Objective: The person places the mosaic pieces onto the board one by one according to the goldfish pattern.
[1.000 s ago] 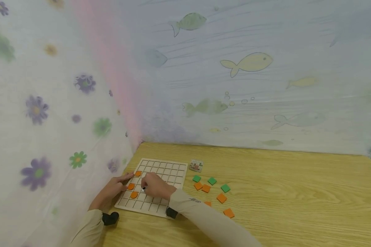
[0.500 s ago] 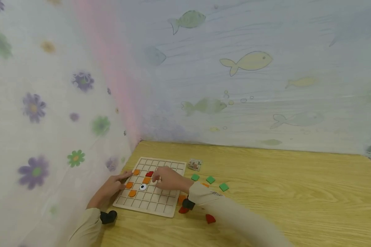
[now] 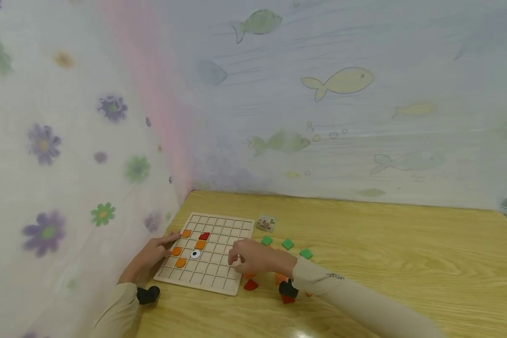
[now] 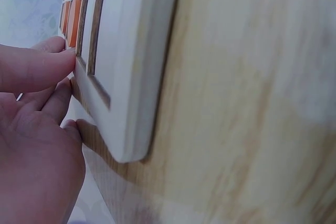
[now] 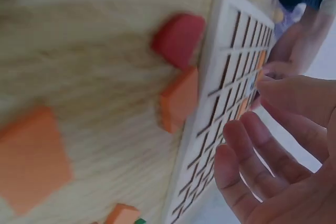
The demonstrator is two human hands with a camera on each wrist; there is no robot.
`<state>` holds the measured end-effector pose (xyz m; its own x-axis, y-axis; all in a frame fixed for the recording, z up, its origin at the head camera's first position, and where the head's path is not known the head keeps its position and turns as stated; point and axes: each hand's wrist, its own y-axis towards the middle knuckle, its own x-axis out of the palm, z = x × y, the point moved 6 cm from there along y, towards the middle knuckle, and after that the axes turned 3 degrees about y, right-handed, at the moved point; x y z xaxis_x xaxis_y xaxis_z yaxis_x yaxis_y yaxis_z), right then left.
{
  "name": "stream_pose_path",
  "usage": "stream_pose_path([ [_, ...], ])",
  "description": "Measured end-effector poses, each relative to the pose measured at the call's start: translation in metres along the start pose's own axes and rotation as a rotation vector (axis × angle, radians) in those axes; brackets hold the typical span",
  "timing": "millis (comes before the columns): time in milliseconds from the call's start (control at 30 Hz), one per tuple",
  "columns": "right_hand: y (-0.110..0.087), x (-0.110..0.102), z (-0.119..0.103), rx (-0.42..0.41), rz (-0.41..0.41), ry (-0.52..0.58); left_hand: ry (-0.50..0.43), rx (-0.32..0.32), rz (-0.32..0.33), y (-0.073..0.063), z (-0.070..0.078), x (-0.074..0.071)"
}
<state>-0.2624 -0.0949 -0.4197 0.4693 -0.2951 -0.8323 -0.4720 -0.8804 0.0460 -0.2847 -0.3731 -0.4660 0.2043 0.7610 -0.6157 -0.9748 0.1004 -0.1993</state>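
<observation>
Nearest, at 6 o'clock of the wooden grid board (image 3: 219, 277), bare table (image 3: 405, 253) runs to the near edge; a red piece (image 3: 250, 284) lies just off the board's near right corner, with orange pieces (image 5: 179, 98) touching the board's right edge. The right hand (image 3: 253, 256) hovers over that right edge, fingers loosely curled and holding nothing; in the right wrist view its fingers (image 5: 247, 145) are spread above the grid. At 9 o'clock the left hand (image 3: 152, 253) rests against the board's left rim, fingers straight and pressing the edge, as the left wrist view shows (image 4: 37, 69); a curtain hangs just beyond it, leaving little room there. On the board sit four orange tiles (image 3: 200, 244), a red tile (image 3: 204, 235) and a white eye disc (image 3: 195, 254). At 2 o'clock three green tiles (image 3: 287, 244) lie apart; farther, at 12 o'clock, a small patterned card (image 3: 266, 223), then open table to the back curtain.

Against half a second ago, the right hand has drawn back from the board's middle to its right edge; the left hand stays put.
</observation>
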Motion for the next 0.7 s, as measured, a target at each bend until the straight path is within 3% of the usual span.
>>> stream_pose_path([
  [367,-0.041,0.013,-0.003,-0.061,-0.024,0.032,-0.008,0.007,0.002,-0.004,0.005,0.000],
  [700,-0.056,0.019,0.002,-0.039,-0.024,0.078,-0.001,0.015,-0.001,-0.002,0.005,0.000],
])
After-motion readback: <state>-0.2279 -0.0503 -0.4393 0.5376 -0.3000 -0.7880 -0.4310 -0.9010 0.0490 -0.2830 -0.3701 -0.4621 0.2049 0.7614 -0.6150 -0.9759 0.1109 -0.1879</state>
